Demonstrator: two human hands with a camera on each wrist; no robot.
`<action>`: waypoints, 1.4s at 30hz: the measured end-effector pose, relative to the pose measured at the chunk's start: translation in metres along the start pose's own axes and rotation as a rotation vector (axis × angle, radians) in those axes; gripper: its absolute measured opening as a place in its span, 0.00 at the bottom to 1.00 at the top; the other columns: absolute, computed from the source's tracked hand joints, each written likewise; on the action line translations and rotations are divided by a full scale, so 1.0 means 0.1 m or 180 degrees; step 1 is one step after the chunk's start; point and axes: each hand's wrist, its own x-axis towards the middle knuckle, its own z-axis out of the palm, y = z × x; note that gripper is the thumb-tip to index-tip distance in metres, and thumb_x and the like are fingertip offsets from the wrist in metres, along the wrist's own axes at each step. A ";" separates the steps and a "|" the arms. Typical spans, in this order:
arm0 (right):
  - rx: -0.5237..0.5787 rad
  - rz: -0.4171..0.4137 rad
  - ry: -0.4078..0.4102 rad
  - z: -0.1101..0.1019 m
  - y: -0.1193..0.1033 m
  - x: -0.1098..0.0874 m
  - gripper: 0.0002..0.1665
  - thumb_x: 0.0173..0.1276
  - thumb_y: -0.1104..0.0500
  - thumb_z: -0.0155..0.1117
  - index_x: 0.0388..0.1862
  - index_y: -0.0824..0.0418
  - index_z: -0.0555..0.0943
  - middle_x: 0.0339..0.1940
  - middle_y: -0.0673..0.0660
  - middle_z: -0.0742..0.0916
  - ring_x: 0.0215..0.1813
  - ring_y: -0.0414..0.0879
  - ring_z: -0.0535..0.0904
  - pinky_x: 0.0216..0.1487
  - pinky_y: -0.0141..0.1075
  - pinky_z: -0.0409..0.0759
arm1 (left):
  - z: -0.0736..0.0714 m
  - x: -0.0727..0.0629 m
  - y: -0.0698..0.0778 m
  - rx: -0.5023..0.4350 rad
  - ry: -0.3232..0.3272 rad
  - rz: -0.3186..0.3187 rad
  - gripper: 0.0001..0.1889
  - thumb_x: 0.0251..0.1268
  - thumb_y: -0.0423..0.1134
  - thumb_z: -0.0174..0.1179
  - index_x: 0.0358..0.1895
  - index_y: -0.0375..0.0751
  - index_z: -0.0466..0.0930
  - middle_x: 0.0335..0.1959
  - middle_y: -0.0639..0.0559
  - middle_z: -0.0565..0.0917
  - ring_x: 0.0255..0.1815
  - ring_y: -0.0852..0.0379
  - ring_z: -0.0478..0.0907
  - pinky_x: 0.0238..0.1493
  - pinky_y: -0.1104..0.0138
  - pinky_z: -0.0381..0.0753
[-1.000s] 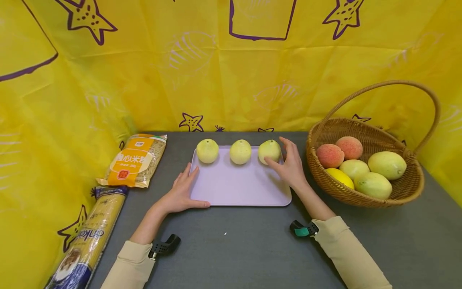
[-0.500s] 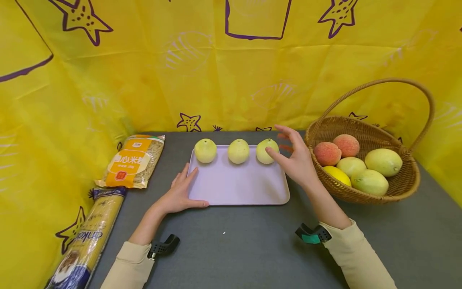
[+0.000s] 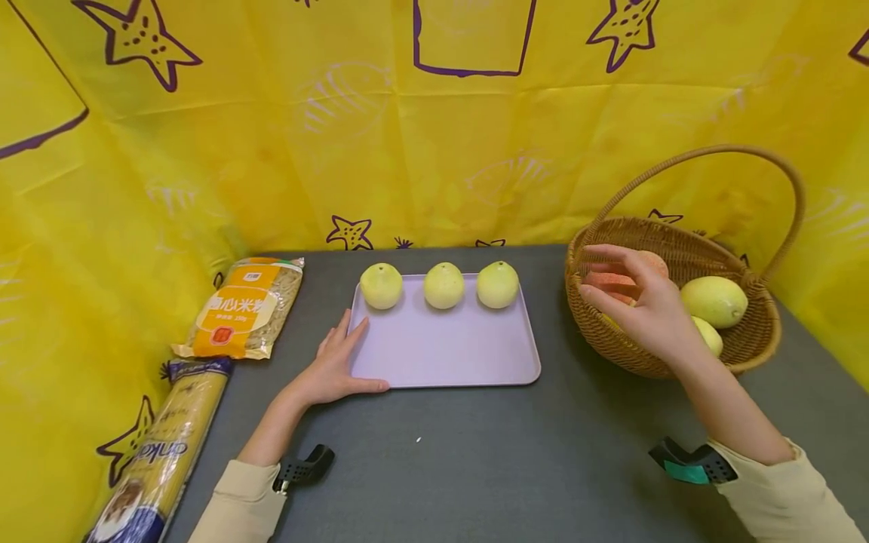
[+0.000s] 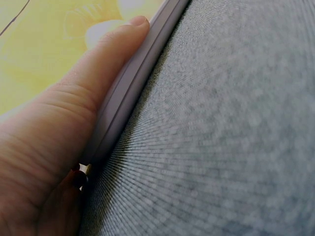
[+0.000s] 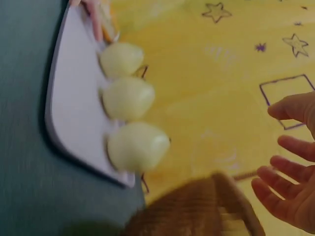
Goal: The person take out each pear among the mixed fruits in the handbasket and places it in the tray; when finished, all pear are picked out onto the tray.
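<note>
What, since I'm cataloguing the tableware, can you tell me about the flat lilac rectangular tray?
The flat lilac rectangular tray has rounded corners and a low raised rim; it looks like smooth matte plastic, though the material is uncertain. It lies flat on the dark grey table, its long sides running left to right. Three round pale yellow-green fruits sit in a row along its far edge. The left hand touches its left end, thumb along the near rim.

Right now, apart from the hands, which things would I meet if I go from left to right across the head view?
Long pasta packet → rice-noodle bag → left pale-green fruit → middle pale-green fruit → right pale-green fruit → wicker fruit basket. The tray is left out, because the three fruits overlap it.
</note>
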 end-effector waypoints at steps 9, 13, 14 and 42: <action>-0.0855 -0.0118 -0.0560 -0.47 0.29 -0.07 0.26 0.65 0.61 0.69 0.61 0.55 0.75 0.57 0.52 0.79 0.52 0.28 0.73 0.47 0.18 0.70 | 0.01 -0.01 -0.03 -0.0007 0.0040 0.0042 0.62 0.45 0.64 0.72 0.78 0.36 0.47 0.77 0.33 0.31 0.73 0.22 0.32 0.65 0.32 0.36; -0.1318 -0.0323 -0.0897 -0.65 0.45 -0.12 0.26 0.62 0.60 0.72 0.59 0.56 0.78 0.56 0.54 0.82 0.52 0.42 0.78 0.43 0.29 0.77 | 0.02 -0.01 -0.03 -0.0023 0.0058 0.0078 0.62 0.45 0.63 0.73 0.77 0.36 0.47 0.77 0.33 0.31 0.73 0.22 0.33 0.66 0.32 0.36; -0.1450 -0.0391 -0.0963 -0.68 0.49 -0.13 0.26 0.61 0.59 0.73 0.58 0.57 0.78 0.55 0.55 0.83 0.52 0.46 0.79 0.42 0.32 0.78 | 0.02 -0.01 -0.03 -0.0022 0.0059 0.0083 0.62 0.45 0.63 0.73 0.77 0.36 0.47 0.77 0.32 0.31 0.73 0.22 0.33 0.66 0.32 0.37; -0.2127 -0.0427 -0.1973 -0.99 0.84 -0.04 0.28 0.45 0.53 0.81 0.48 0.51 0.82 0.40 0.45 0.76 0.39 0.33 0.68 0.36 0.32 0.70 | 0.01 -0.03 -0.01 -0.0062 0.0125 0.0134 0.60 0.45 0.61 0.74 0.77 0.36 0.51 0.77 0.32 0.32 0.73 0.22 0.35 0.66 0.32 0.38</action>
